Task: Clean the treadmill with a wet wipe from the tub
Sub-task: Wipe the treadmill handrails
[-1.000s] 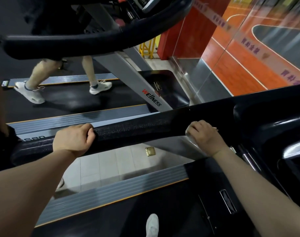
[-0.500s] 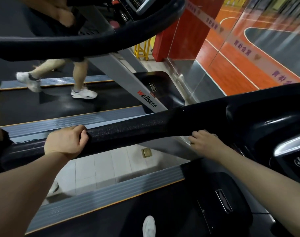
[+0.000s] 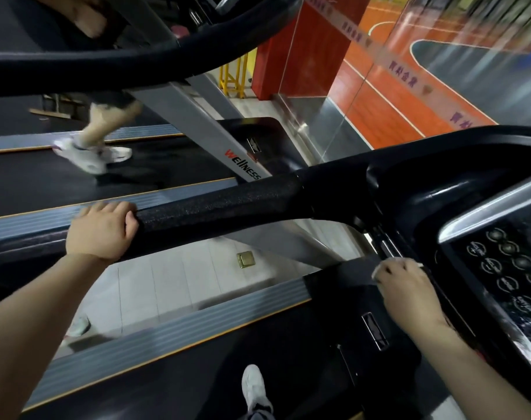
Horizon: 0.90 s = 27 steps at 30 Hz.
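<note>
I stand on a black treadmill. Its padded left handrail (image 3: 215, 207) runs across the middle of the view. My left hand (image 3: 102, 230) grips that rail with the fingers curled over the top. My right hand (image 3: 405, 287) is lower, near the bottom left corner of the console (image 3: 497, 268), and holds a white wet wipe (image 3: 379, 268) that peeks out from under the fingers. Most of the wipe is hidden by the hand. No tub is in view.
Another person walks on the neighbouring treadmill (image 3: 137, 177) to the left. A tiled floor strip (image 3: 167, 286) with a brass floor plate (image 3: 246, 259) lies between the machines. A glass wall (image 3: 394, 95) is ahead on the right. My white shoe (image 3: 253, 389) is on the belt.
My right hand with the wipe has come off the handrail and moved down and to the right, toward the console's lower corner. My left hand keeps its grip on the rail.
</note>
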### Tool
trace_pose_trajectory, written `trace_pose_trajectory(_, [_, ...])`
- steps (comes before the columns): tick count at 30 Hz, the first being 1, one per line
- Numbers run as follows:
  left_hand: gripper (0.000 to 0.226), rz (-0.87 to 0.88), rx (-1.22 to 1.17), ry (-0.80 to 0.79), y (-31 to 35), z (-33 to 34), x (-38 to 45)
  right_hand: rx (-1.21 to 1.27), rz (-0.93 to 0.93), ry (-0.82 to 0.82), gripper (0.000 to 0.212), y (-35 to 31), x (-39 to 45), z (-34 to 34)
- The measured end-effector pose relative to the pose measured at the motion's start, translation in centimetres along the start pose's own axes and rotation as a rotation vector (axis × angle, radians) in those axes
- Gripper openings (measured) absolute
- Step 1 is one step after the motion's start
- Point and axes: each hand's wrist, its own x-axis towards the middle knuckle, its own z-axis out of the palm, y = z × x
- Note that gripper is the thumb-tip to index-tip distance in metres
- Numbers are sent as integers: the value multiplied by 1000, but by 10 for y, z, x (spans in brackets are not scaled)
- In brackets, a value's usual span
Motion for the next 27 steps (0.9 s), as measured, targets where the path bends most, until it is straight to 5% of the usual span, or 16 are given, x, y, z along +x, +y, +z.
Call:
trace_pose_trajectory(3, [51, -35, -86, -40, 16, -4, -5, 203, 218, 18, 22, -5, -22, -12])
trace_pose_trajectory(6, [60, 123, -153, -76, 49, -2, -8, 458, 238, 90, 11, -4, -12, -12])
trace_pose_trajectory(11, [69, 312, -159, -175, 133, 1, -7, 771, 293, 52, 35, 6, 59, -25])
trace_pose_trajectory(15, [71, 407, -173, -218, 209, 0, 0, 719, 322, -87, 68, 10, 99, -32])
trace_pose_trajectory(22, [65, 550, -332, -277, 315, -4, -9, 172, 299, -296, 49, 12, 34, 3])
trace_pose_trajectory(27, [63, 530, -508, -381, 368, -9, -29, 332, 417, -636, 33, 26, 34, -24])
